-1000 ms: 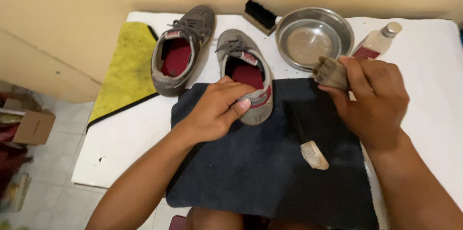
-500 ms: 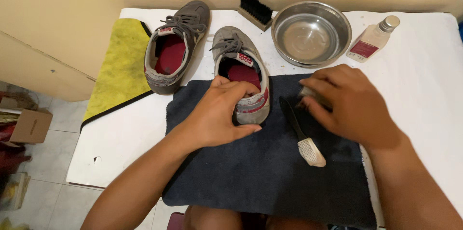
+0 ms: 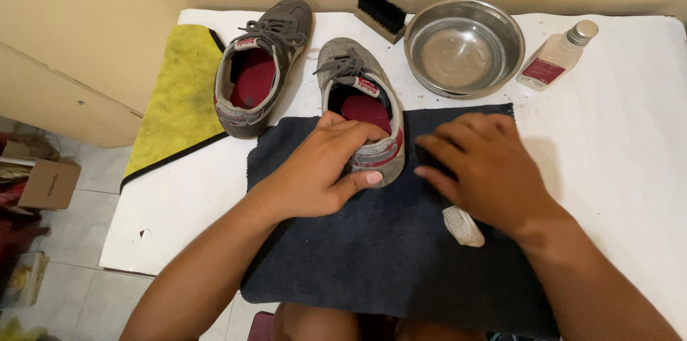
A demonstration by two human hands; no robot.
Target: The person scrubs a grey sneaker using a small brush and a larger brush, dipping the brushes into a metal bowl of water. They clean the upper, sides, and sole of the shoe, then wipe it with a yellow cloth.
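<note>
Resting on a dark grey towel [image 3: 372, 262], a grey shoe [image 3: 361, 108] with a red insole is held at its heel by the left hand [image 3: 325, 169], whose grip is closed around the heel with the thumb along the outer side. Just beside it, the right hand [image 3: 486, 169] is laid palm down over a small brush [image 3: 461, 223], only the pale end being seen; whether that grip is closed on it cannot be told. A second shoe [image 3: 261, 69], a yellow cloth [image 3: 175, 98], a black brush [image 3: 381, 13], a steel bowl [image 3: 464, 47] and a bottle [image 3: 558, 58] are spread on the white surface [image 3: 615, 155].
</note>
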